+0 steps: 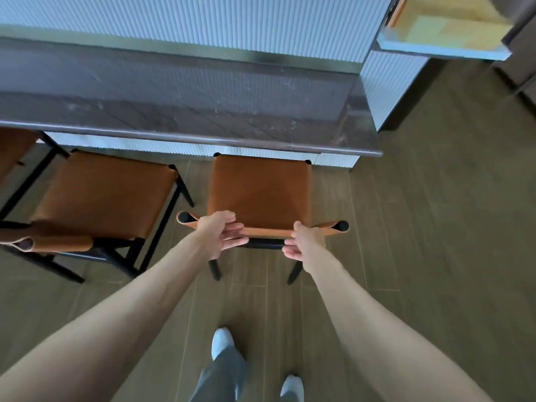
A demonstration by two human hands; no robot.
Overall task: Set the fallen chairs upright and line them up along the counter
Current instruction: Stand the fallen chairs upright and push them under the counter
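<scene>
An upright chair with a tan leather seat (259, 191) and black legs stands in front of the dark counter (188, 120), its seat front just under the counter edge. My left hand (222, 230) and my right hand (304, 242) both hold its tan backrest strap (268, 231), thumbs over the top and fingers on the near side. To the left a second tan chair (101, 195) stands upright, turned at a slight angle to the counter. Part of a third tan chair (11, 149) shows at the far left edge, partly under the counter.
The counter ends at a ribbed white panel (388, 82) on the right, with brown plank floor (435, 227) beyond it. A light wooden shelf (441, 27) sits at the top right. My feet in white shoes (222, 342) stand behind the chair.
</scene>
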